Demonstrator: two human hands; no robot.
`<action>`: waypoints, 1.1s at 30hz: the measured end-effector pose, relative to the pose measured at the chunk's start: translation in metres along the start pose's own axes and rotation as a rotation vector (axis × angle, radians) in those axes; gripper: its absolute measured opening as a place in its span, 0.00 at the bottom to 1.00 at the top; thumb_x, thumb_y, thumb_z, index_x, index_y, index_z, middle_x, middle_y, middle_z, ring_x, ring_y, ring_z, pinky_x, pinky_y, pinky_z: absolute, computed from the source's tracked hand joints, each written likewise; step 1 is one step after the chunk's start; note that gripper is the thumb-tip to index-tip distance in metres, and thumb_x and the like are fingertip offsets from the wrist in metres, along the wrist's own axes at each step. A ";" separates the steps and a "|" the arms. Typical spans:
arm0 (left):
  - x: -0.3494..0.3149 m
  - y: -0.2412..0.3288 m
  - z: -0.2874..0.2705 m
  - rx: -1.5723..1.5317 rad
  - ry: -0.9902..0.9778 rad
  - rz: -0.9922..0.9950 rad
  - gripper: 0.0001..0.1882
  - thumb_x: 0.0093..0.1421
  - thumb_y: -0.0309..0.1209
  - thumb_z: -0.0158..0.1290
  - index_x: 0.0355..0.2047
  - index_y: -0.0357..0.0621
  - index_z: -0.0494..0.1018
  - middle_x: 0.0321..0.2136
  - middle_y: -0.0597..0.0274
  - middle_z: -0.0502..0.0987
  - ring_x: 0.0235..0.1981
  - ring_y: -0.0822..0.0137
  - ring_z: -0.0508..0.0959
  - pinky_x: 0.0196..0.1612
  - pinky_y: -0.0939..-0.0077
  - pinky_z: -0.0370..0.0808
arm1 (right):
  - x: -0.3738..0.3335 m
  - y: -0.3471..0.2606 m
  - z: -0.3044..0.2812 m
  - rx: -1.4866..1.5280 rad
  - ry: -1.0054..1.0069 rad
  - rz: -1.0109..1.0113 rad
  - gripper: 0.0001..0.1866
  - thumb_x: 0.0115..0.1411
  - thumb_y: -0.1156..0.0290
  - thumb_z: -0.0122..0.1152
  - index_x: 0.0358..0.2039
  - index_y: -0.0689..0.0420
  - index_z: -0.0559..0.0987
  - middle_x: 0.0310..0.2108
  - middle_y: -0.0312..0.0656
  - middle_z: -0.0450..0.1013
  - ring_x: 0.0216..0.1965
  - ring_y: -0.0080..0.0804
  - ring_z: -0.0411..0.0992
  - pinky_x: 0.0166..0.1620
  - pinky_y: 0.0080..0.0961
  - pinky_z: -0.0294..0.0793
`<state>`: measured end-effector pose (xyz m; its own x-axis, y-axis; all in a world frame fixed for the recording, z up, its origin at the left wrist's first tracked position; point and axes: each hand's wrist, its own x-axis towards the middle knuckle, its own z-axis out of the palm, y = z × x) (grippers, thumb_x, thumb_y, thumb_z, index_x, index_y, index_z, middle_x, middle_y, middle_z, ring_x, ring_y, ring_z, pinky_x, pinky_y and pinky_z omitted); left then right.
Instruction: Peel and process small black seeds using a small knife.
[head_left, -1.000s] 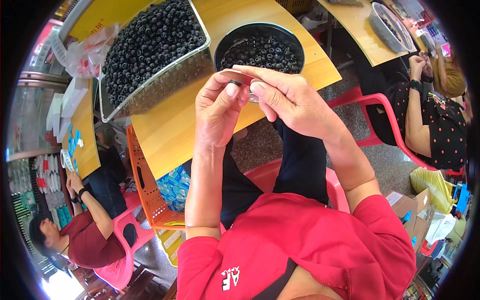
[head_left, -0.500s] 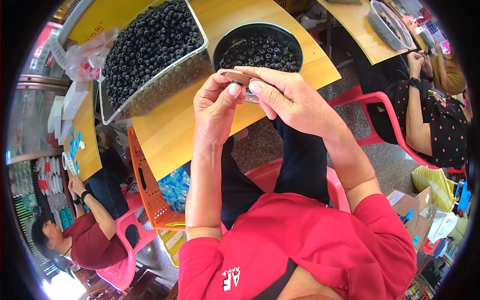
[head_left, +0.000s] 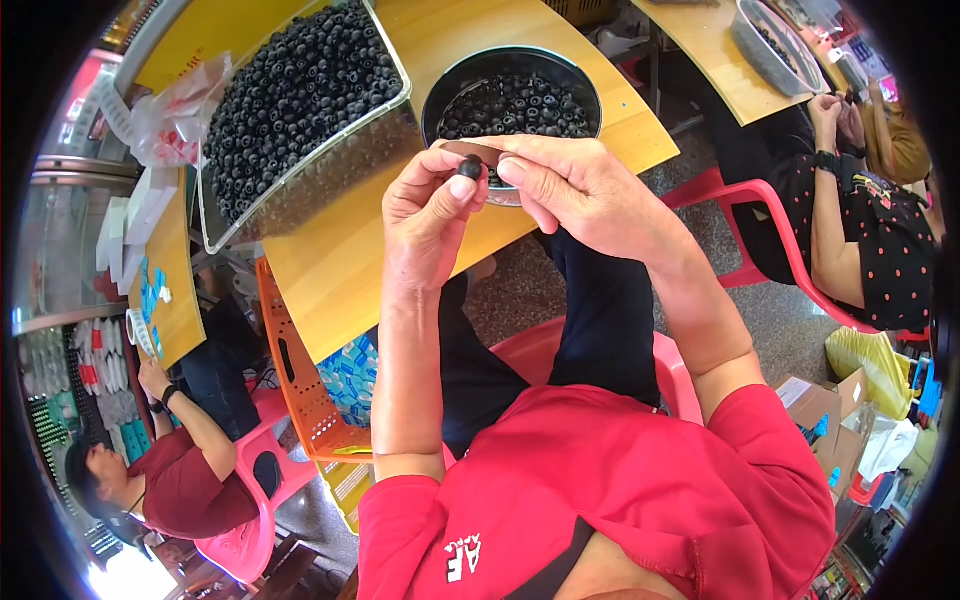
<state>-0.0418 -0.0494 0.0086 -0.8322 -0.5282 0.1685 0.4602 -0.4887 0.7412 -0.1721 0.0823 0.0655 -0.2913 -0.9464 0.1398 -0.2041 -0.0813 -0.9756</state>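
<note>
My left hand point(head_left: 422, 210) pinches a small round black part point(head_left: 471, 168) between thumb and fingertips. My right hand point(head_left: 585, 190) grips a thin, flat brownish strip point(head_left: 472, 152), its free end lying just behind the black part by my left fingertips. I cannot make out whether strip and part touch. Just beyond my hands stands a round dark bowl point(head_left: 440, 85) holding many similar black parts point(head_left: 525, 105). To the left, a large clear plastic bin point(head_left: 345, 155) is heaped with more of the same small parts, some showing a round hollow.
The bowl and bin rest on a wooden table point(head_left: 330, 300). An orange perforated basket point(head_left: 300, 390) with blue-white packets stands below its left edge. Other people sit on pink chairs at left point(head_left: 240, 540) and right point(head_left: 780, 240). Cardboard boxes point(head_left: 815, 410) lie at right.
The black part, mostly hidden before, has turned and now shows between my left fingers. The strip has tilted and looks darker. Both hands stay in nearly the same place.
</note>
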 end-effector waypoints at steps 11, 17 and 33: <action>0.000 0.003 0.004 0.063 -0.014 0.022 0.07 0.58 0.22 0.57 0.38 0.37 0.74 0.39 0.61 0.74 0.35 0.73 0.73 0.39 0.79 0.71 | 0.000 0.005 0.002 -0.093 0.027 -0.113 0.18 0.67 0.72 0.48 0.56 0.57 0.74 0.17 0.29 0.63 0.19 0.12 0.58 0.24 0.13 0.62; 0.000 0.003 0.002 0.036 -0.040 0.014 0.07 0.58 0.22 0.57 0.38 0.37 0.75 0.38 0.61 0.75 0.35 0.72 0.74 0.38 0.79 0.71 | 0.000 0.004 0.001 -0.052 0.032 -0.032 0.15 0.65 0.71 0.52 0.50 0.61 0.77 0.22 0.37 0.71 0.22 0.16 0.67 0.27 0.18 0.69; 0.012 0.008 0.017 0.165 -0.154 0.006 0.10 0.59 0.21 0.56 0.41 0.38 0.76 0.46 0.60 0.75 0.42 0.72 0.74 0.42 0.79 0.73 | 0.006 0.003 0.003 0.393 0.185 0.021 0.12 0.64 0.70 0.56 0.44 0.64 0.78 0.21 0.29 0.69 0.18 0.09 0.59 0.19 0.10 0.55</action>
<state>-0.0535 -0.0481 0.0281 -0.8730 -0.4120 0.2611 0.4189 -0.3591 0.8340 -0.1721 0.0757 0.0625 -0.4617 -0.8799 0.1127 0.1648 -0.2099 -0.9637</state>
